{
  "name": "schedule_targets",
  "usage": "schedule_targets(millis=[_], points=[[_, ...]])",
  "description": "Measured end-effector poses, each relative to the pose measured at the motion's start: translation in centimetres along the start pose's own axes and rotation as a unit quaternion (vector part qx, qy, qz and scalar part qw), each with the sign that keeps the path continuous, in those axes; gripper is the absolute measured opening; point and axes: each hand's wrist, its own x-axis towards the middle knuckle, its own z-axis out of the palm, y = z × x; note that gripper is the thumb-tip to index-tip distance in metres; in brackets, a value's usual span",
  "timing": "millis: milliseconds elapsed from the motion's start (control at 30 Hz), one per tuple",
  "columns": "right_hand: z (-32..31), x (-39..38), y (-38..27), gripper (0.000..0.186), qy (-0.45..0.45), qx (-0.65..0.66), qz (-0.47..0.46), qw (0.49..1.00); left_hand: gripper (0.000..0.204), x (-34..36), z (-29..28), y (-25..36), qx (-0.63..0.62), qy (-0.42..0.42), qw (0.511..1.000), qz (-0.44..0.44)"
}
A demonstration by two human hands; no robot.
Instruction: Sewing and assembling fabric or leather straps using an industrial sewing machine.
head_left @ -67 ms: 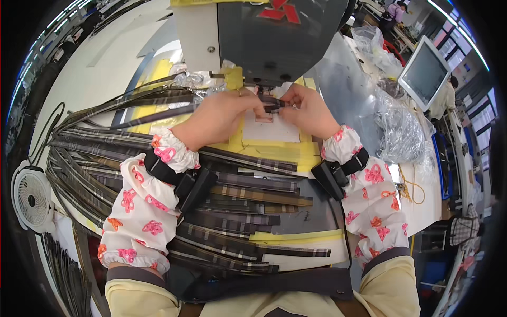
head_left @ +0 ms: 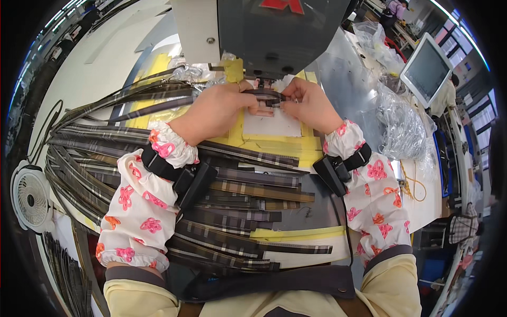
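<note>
At the needle area of a large dark grey sewing machine, my left hand and my right hand both pinch a short piece of dark strip between them, over a small pink-edged fixture. My left fingertips are partly hidden at the strip. Beneath them is a white plate bordered by yellow tape. Many long plaid fabric strips lie in a bundle from the left to below my hands. My forearms wear flowered white sleeves and black wrist devices.
A white fan stands at the left. Clear plastic bags lie on the right, below a tilted screen. A yellow cord lies near the right table edge. Another person is in the upper right background.
Both hands and the strip between them sit slightly higher in the picture. The machine head also shows a little higher, with less of its top in view.
</note>
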Motion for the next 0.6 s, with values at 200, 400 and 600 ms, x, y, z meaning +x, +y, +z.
schedule_targets(millis=[200,400,600], points=[[0.2,-0.1,-0.6,0.02,-0.031,0.055,0.049,0.997,0.035,0.3,0.2,0.1,0.018,-0.04,0.999,-0.021],[0.0,-0.1,-0.5,0.02,-0.058,0.061,0.076,0.994,0.033,0.3,1.5,0.2,0.079,-0.022,0.996,0.024],[-0.9,0.2,-0.6,0.024,-0.057,-0.05,-0.032,0.997,0.032,0.6,1.7,0.9,0.149,-0.055,0.987,-0.012]])
